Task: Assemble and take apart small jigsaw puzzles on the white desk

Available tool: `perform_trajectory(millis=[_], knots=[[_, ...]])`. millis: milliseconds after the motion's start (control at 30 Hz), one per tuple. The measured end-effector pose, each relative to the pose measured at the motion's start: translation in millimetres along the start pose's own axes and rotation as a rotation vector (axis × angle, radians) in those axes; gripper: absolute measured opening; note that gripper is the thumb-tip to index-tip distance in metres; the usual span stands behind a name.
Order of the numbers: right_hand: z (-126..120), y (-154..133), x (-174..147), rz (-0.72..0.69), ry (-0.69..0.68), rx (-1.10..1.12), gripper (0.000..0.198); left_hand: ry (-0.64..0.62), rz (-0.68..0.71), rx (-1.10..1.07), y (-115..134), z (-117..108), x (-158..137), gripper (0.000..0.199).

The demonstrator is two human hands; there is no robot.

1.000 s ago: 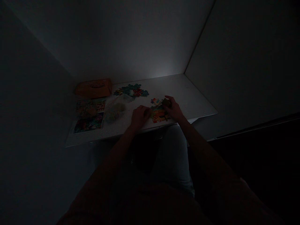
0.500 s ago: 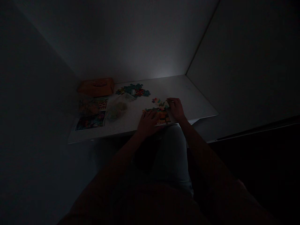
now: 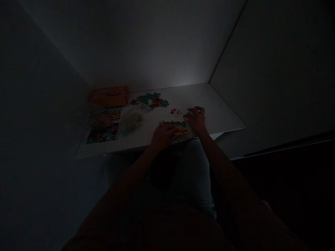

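Observation:
In dim light, my left hand (image 3: 164, 136) lies flat near the table's front edge, its fingers over a joined jigsaw section (image 3: 182, 129) in orange, yellow and green. To the right, my right hand (image 3: 196, 120) has its fingers curled over a small greenish cluster of puzzle pieces (image 3: 186, 115), which it partly hides. Between the hands and a little farther back lies a small pale cluster with pink and blue, another bit of puzzle (image 3: 176, 112). It touches neither hand.
A larger teal and red puzzle cluster (image 3: 150, 99) lies toward the back wall. Left of it stands an orange box (image 3: 109, 97). A clear plastic bag (image 3: 132, 122) of pieces rests beside a printed picture sheet (image 3: 102, 134), with another bag-like blur on it. Walls enclose the table (image 3: 217, 104).
My right hand has drawn the greenish pieces away from the joined section and the pale cluster, leaving gaps between them. My left hand stays on the section, shifted slightly.

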State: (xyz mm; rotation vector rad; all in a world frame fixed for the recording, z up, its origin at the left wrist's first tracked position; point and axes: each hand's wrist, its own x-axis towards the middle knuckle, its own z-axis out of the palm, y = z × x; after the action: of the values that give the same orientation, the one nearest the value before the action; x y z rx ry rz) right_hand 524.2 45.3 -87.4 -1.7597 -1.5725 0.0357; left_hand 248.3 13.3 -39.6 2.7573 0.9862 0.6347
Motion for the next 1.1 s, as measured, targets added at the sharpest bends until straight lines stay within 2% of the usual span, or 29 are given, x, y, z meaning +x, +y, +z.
perform_trajectory(millis=[100,200,300,367,433,567,633,700,800,867,967,1100], knots=[[-4.4,-9.0,-3.3,0.129,0.054,-0.041,0.038,-0.033,-0.059,-0.058,-13.9,-7.8,17.2,0.033],[-10.3,-16.9,-7.1,0.068,0.054,-0.023,0.047,-0.048,-0.145,-0.129,-30.1,-11.1,35.7,0.031],[-14.2,-20.9,-9.5,-0.028,0.002,0.049,0.058,0.043,-0.247,-0.189,-42.8,-6.5,48.6,0.024],[-15.1,-22.2,-9.8,-0.077,-0.051,0.063,0.064,0.129,-0.318,-0.160,-48.1,-1.2,50.9,0.040],[-15.2,-22.7,-9.1,-0.089,-0.094,0.072,0.067,0.154,-0.356,-0.088,-50.4,3.5,47.0,0.054],[-17.9,-23.0,-7.4,-0.040,-0.118,0.110,0.074,0.044,-0.293,0.023,-47.9,6.7,27.8,0.061],[-21.5,-23.6,-9.5,-0.115,-0.151,0.124,0.072,0.008,-0.260,0.048,-44.8,5.7,19.7,0.063],[-25.4,-24.9,-15.8,-0.268,-0.211,0.116,0.064,0.014,-0.262,0.060,-41.4,4.0,15.6,0.067],[-30.9,-27.3,-32.6,-0.499,-0.329,0.026,0.062,0.071,-0.334,0.106,-36.0,1.2,14.9,0.078],[-34.5,-27.6,-46.1,-0.594,-0.373,-0.039,0.066,0.084,-0.365,0.137,-33.0,-0.4,15.4,0.075],[-40.5,-24.5,-64.7,-0.635,-0.390,-0.083,0.064,0.049,-0.312,0.125,-31.7,-1.7,14.7,0.063],[-47.3,-17.4,-79.6,-0.615,-0.408,-0.054,0.040,0.047,-0.254,0.065,-36.7,-1.8,12.1,0.064]])
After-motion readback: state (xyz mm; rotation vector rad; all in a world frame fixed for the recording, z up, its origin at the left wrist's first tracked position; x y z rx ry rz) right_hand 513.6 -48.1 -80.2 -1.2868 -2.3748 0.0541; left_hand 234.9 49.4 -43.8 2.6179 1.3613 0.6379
